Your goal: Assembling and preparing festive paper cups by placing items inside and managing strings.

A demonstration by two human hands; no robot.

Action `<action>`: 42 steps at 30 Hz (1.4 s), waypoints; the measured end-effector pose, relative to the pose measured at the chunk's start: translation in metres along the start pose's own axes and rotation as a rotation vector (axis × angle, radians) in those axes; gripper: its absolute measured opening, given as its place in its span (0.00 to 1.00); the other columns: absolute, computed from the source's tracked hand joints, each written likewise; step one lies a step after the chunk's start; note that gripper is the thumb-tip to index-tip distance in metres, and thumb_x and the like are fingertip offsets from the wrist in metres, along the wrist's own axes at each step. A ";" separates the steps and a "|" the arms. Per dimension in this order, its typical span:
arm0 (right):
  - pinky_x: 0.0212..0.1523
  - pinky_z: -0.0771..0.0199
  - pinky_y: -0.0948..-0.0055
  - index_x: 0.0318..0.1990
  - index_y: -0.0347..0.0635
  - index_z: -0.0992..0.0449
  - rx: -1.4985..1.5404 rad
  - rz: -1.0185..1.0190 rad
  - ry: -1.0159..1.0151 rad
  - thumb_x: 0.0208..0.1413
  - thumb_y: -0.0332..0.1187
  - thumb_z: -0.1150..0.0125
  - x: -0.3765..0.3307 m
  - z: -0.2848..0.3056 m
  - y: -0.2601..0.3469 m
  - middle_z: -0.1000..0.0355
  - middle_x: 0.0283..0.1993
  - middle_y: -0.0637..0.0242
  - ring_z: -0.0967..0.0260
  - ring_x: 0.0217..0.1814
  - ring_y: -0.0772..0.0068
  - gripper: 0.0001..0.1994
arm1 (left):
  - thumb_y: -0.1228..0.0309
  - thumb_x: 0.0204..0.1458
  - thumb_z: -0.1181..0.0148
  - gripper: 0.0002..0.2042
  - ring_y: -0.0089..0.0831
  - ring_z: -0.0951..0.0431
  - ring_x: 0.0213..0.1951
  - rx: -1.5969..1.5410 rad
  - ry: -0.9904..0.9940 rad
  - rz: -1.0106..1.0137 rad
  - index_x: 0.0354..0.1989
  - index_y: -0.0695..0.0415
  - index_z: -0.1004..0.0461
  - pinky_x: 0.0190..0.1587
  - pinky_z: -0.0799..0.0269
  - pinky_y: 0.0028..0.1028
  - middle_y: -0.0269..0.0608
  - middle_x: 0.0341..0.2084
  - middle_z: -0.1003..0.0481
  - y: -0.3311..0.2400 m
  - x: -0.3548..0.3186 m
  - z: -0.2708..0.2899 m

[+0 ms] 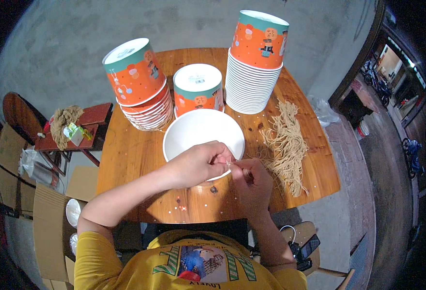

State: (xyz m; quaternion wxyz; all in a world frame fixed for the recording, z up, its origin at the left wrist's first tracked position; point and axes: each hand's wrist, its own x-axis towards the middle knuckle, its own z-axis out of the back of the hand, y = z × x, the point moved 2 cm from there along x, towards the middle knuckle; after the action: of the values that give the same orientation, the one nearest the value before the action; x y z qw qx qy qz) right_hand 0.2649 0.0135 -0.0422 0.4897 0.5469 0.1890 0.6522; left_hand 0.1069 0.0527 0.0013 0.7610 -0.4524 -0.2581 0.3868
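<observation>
My left hand (201, 164) and my right hand (252, 182) meet over the near right rim of a white paper bucket (201, 129), whose open mouth faces up. Both hands are closed in a pinch, fingertips almost touching. Between them shows something small and pale, too small to name. To the right of my right hand lies a bundle of tan strings (289, 145), its loose ends spread toward my fingers.
Behind the bucket are an upside-down orange-and-green bucket (198, 87), a shorter stack of buckets (138, 82) at left and a taller one (255, 58) at right. All stand on a wooden table (126, 179). A red bench (94, 116) with tan strings stands left; a cardboard box (51, 227) sits below.
</observation>
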 end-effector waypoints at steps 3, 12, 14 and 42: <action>0.20 0.43 0.82 0.32 0.41 0.26 -0.016 0.020 0.000 0.51 0.28 0.38 0.000 0.003 -0.001 0.39 0.17 0.74 0.46 0.18 0.86 0.04 | 0.76 0.56 0.46 0.04 0.18 0.28 0.36 -0.041 0.115 0.159 0.34 0.62 0.34 0.41 0.32 0.20 0.33 0.31 0.26 -0.004 0.001 0.002; 0.21 0.38 0.79 0.32 0.42 0.26 -0.176 0.096 0.036 0.52 0.31 0.37 -0.002 0.006 -0.002 0.34 0.21 0.70 0.40 0.19 0.81 0.05 | 0.74 0.53 0.45 0.04 0.18 0.33 0.27 0.080 -0.040 0.044 0.32 0.61 0.31 0.31 0.34 0.22 0.32 0.22 0.31 -0.006 -0.001 -0.006; 0.21 0.37 0.77 0.32 0.42 0.26 -0.202 0.181 0.005 0.52 0.31 0.37 -0.003 0.004 0.001 0.32 0.24 0.68 0.39 0.19 0.78 0.05 | 0.76 0.52 0.45 0.03 0.18 0.34 0.27 0.082 -0.096 0.012 0.31 0.60 0.32 0.31 0.35 0.23 0.33 0.21 0.33 -0.006 -0.002 -0.007; 0.20 0.37 0.77 0.36 0.42 0.31 -0.055 0.383 -0.054 0.50 0.24 0.38 -0.004 0.000 0.000 0.33 0.25 0.68 0.39 0.19 0.78 0.09 | 0.80 0.50 0.44 0.04 0.15 0.34 0.29 -0.244 -0.067 0.146 0.32 0.60 0.33 0.33 0.35 0.18 0.28 0.25 0.33 0.001 0.002 -0.010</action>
State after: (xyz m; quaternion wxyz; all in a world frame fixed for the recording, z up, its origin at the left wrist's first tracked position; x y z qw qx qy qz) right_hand 0.2649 0.0101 -0.0446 0.3763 0.5767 0.0502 0.7234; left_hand 0.1153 0.0500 -0.0039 0.6611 -0.5459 -0.2950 0.4218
